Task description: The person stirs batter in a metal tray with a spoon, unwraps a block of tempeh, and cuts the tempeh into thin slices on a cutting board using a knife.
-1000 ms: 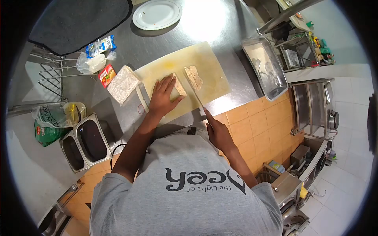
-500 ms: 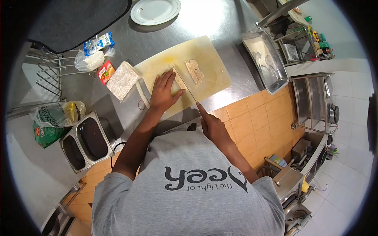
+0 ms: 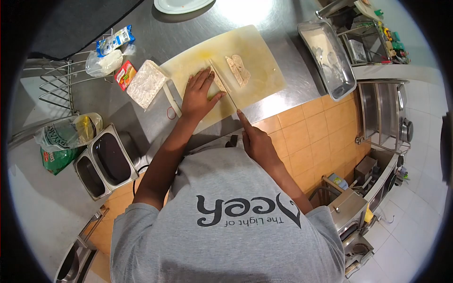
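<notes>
My left hand (image 3: 198,98) lies over a piece of tempeh (image 3: 218,84) on the pale cutting board (image 3: 266,70), holding it down with outstretched fingers that hide most of it. In my right hand (image 3: 258,142) is a long thin knife (image 3: 231,98), gripped by its handle. Its blade runs along the right side of the held piece, close to my left fingertips. Slices of tempeh (image 3: 238,71) lie a short way right of the blade. A large whitish tempeh block (image 3: 146,85) rests at the board's left, beside a light-coloured handle or strip (image 3: 172,100).
A red packet (image 3: 125,75) and a blue-and-white packet (image 3: 115,41) are left of the block. Behind the board stands a white plate (image 3: 184,4). A metal tray (image 3: 348,89) is at the right, metal containers (image 3: 113,160) at the lower left. The steel table's (image 3: 302,87) front edge runs near me.
The view has shifted, so the table and board appear slightly higher. Both hands, the knife and the tempeh keep nearly the same places on the board.
</notes>
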{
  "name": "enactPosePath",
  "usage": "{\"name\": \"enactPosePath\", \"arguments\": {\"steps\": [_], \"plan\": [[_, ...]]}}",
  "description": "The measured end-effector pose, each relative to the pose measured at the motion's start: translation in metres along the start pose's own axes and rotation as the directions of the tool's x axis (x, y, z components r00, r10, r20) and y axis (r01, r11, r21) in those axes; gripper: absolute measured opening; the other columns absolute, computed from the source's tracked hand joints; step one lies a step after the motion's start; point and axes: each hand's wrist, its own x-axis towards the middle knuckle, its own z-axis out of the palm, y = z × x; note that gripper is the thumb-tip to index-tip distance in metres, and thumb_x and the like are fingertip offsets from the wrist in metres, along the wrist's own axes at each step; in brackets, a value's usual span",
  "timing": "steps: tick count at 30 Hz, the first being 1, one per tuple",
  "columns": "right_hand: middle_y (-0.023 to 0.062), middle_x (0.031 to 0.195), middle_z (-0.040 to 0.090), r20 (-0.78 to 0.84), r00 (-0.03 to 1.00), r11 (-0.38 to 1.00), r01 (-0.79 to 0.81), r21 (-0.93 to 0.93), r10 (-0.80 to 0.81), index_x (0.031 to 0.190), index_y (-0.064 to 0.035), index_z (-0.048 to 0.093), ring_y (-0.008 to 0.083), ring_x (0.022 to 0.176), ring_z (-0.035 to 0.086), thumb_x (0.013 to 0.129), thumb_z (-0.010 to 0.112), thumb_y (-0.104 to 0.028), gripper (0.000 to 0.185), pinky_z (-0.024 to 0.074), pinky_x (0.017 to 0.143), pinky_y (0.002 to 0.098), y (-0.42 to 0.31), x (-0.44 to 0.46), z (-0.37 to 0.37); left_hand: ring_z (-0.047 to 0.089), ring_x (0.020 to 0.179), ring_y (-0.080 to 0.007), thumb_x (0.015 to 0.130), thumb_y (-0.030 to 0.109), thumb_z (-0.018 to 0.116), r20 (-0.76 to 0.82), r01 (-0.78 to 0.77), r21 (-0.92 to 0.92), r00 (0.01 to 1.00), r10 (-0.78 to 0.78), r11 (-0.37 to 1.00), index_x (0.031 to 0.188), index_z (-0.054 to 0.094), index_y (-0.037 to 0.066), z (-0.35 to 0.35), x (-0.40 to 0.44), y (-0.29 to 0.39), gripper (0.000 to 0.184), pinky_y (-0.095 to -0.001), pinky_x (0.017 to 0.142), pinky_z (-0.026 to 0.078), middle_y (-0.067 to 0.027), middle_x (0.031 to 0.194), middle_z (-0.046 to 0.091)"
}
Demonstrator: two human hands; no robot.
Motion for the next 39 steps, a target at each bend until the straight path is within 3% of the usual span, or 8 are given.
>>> {"name": "enactPosePath", "arguments": {"steps": [7, 12, 21, 27, 31, 34, 39], "plan": [[0.0257, 0.076, 0.062, 0.033, 0.997, 0.996, -0.073, -0.053, 0.074, 0.156, -0.0245, 0.027, 0.0443, 0.066, 0.063, 0.096, 0.05, -0.008, 0.066, 0.0507, 0.062, 0.0532, -0.001, 0.003, 0.004, 0.048, 0.135, -0.032, 0.082, 0.036, 0.077, -0.02, -0.024, -0.012, 1.0, 0.024, 1.0, 0.131, 0.059, 0.002, -0.002, 0.001, 0.001, 0.063, -0.0511, 0.113, 0.034, -0.0153, 0.143, 0.053], [0.0256, 0.074, 0.062, 0.047, 0.997, 0.998, -0.053, -0.015, 0.054, 0.156, -0.0243, 0.026, 0.044, 0.067, 0.064, 0.096, 0.05, -0.008, 0.067, 0.0504, 0.062, 0.053, 0.0, 0.007, 0.0, 0.048, 0.134, -0.0294, 0.082, 0.039, 0.076, -0.041, -0.043, -0.021, 0.998, 0.042, 0.999, 0.133, 0.059, 0.003, 0.0, 0.001, -0.002, 0.064, -0.0521, 0.112, 0.035, -0.013, 0.142, 0.054], [0.0272, 0.077, 0.063, 0.038, 0.998, 0.998, -0.054, 0.04, 0.053, 0.156, -0.0257, 0.026, 0.0447, 0.07, 0.064, 0.095, 0.052, -0.007, 0.068, 0.051, 0.065, 0.0534, 0.01, 0.012, 0.008, 0.05, 0.132, -0.032, 0.079, 0.033, 0.08, -0.058, -0.049, -0.036, 0.997, 0.047, 0.998, 0.132, 0.06, 0.003, -0.003, 0.001, 0.001, 0.064, -0.0506, 0.112, 0.036, -0.0141, 0.139, 0.057], [0.0273, 0.08, 0.064, 0.072, 0.994, 0.996, -0.087, 0.01, 0.086, 0.156, -0.0248, 0.027, 0.0461, 0.071, 0.064, 0.095, 0.052, -0.006, 0.068, 0.0515, 0.066, 0.053, 0.009, 0.021, 0.011, 0.047, 0.135, -0.0322, 0.083, 0.039, 0.076, -0.037, -0.045, -0.023, 0.998, 0.044, 0.999, 0.132, 0.059, 0.002, 0.001, 0.0, -0.002, 0.064, -0.0521, 0.113, 0.033, -0.0141, 0.142, 0.054], [0.0269, 0.08, 0.064, 0.026, 0.996, 0.996, -0.086, 0.004, 0.086, 0.155, -0.0231, 0.03, 0.0462, 0.073, 0.063, 0.094, 0.052, -0.004, 0.068, 0.0513, 0.066, 0.0528, 0.007, 0.02, 0.014, 0.047, 0.134, -0.0335, 0.081, 0.034, 0.079, -0.01, -0.019, -0.004, 1.0, 0.019, 1.0, 0.133, 0.058, 0.002, -0.001, 0.001, 0.001, 0.065, -0.0517, 0.113, 0.035, -0.0146, 0.143, 0.053], [0.0266, 0.082, 0.064, -0.046, 0.999, 0.995, -0.019, 0.102, 0.024, 0.154, -0.0223, 0.033, 0.0464, 0.074, 0.063, 0.093, 0.054, -0.004, 0.066, 0.051, 0.067, 0.0527, 0.01, 0.016, 0.01, 0.048, 0.134, -0.034, 0.081, 0.034, 0.079, -0.014, -0.005, 0.005, 1.0, 0.005, 1.0, 0.132, 0.058, 0.001, -0.002, 0.003, 0.005, 0.065, -0.0518, 0.112, 0.035, -0.0153, 0.143, 0.052], [0.0219, 0.089, 0.063, -0.114, 0.993, 0.999, 0.019, 0.048, -0.013, 0.152, -0.0217, 0.037, 0.0442, 0.074, 0.063, 0.093, 0.056, -0.003, 0.065, 0.0514, 0.066, 0.051, 0.026, -0.01, 0.001, 0.049, 0.132, -0.0344, 0.08, 0.035, 0.08, -0.039, -0.008, -0.031, 0.999, 0.007, 0.999, 0.131, 0.058, 0.0, -0.002, 0.002, 0.004, 0.066, -0.0519, 0.112, 0.035, -0.0165, 0.142, 0.052]]}}
